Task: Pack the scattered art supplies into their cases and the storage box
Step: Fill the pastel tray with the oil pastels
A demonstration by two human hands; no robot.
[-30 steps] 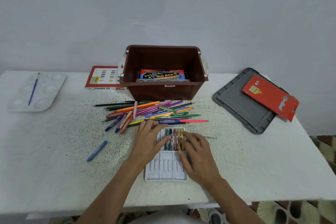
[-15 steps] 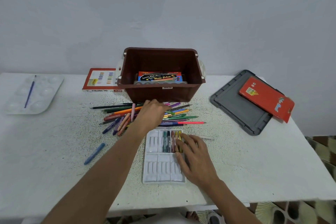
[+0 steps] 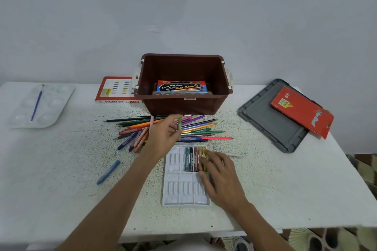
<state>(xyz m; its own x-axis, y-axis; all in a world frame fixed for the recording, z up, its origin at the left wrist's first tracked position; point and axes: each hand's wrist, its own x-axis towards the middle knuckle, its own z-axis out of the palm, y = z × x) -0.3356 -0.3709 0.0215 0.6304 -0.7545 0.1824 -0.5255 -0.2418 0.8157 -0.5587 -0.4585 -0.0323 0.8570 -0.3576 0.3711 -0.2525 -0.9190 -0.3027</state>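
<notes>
Head view: brown box (image 3: 184, 106) holds watercolour case (image 3: 181, 87).

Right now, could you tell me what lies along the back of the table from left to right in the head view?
Paint palette → oil pastels box → storage box → grey lid → red case.

Before you: a speckled, matt white desk (image 3: 265, 179), a glossy brown plastic storage box (image 3: 183, 106), a matt grey plastic lid (image 3: 265, 120), a translucent plastic palette (image 3: 51, 106), and a shiny red cardboard case (image 3: 302, 111).
</notes>
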